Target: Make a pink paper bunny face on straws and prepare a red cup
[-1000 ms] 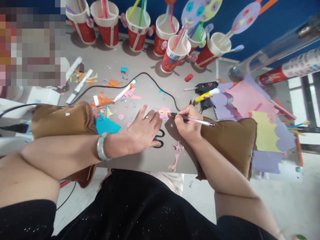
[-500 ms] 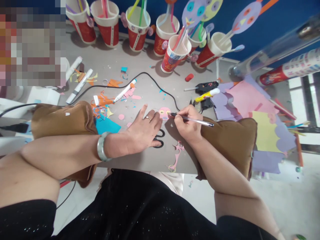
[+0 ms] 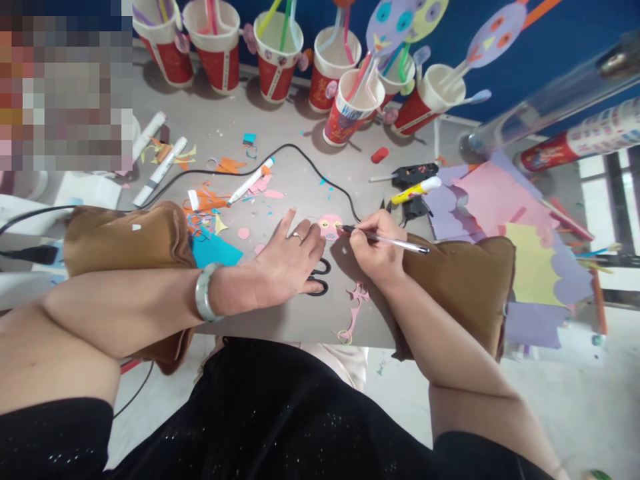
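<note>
blue lettering on red cup, unreadable, right hand holding pen

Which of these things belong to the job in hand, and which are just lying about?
Seemingly in use:
pen, in the right hand
pink paper disc, at the pen's tip, beside the left hand

Seemingly just lying about:
scissors, partly hidden by the left hand
blue paper
white markers
orange scraps
paper cups

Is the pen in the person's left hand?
No, the right hand grips the pen, with its tip at the pink paper face.
</note>
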`<state>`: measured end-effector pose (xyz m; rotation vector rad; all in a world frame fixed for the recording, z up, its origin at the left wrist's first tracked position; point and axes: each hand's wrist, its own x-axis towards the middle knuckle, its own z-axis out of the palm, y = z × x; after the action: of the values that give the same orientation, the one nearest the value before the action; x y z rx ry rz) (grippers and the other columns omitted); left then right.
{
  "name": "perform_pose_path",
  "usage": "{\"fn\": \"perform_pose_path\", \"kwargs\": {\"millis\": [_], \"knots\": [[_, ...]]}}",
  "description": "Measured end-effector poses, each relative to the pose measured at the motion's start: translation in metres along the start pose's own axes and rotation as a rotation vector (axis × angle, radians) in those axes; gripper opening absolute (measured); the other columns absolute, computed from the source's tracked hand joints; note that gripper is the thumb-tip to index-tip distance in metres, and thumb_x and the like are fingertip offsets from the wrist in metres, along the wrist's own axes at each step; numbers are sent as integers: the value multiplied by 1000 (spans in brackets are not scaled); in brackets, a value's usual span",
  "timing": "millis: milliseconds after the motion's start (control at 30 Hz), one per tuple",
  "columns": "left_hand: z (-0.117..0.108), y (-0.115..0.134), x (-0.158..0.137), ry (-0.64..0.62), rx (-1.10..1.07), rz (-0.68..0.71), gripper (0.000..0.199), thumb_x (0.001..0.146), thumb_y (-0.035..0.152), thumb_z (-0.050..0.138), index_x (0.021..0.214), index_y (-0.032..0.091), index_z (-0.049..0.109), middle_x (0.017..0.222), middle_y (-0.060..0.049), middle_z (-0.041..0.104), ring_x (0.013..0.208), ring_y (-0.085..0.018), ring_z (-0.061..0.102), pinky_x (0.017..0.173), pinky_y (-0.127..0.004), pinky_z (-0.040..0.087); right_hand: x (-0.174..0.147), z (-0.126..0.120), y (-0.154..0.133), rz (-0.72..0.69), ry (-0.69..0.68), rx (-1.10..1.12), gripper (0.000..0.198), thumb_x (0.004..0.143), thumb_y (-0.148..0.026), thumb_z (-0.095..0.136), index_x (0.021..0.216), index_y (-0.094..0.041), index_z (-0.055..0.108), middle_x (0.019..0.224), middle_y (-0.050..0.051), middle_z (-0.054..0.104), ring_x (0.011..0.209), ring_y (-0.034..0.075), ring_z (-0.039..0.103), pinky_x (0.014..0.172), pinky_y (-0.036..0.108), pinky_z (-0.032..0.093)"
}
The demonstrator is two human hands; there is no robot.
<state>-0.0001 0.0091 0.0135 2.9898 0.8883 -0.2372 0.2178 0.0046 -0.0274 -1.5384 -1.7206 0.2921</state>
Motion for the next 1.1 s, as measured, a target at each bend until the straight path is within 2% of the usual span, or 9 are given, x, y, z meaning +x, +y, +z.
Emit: {"fn": "perform_pose_path", "kwargs": {"millis": [233,600,1100], "knots": [[-1,0,0,-13,-20,-4,83,99,62,56,155,1,46,157,-27,51,146,-39,44,128,-63,22,-1,0,2,20,-8,-10,15,81,-25,62,74,-28,49,60,-2,58,54,17,55,52,33,46],[-2,0,0,-21,-14,-13,79,100,62,53,156,6,47,160,-23,49,147,-37,44,129,-61,21,-1,0,2,25,-10,-19,15,81,-27,63,74,-27,50,60,-2,58,55,17,55,52,32,46],[-4,0,0,-37,-16,1,83,100,62,53,156,1,45,158,-27,49,147,-38,44,129,-62,22,-2,0,2,16,-3,21,14,81,-25,62,75,-27,49,60,-3,57,53,16,54,50,32,46]]}}
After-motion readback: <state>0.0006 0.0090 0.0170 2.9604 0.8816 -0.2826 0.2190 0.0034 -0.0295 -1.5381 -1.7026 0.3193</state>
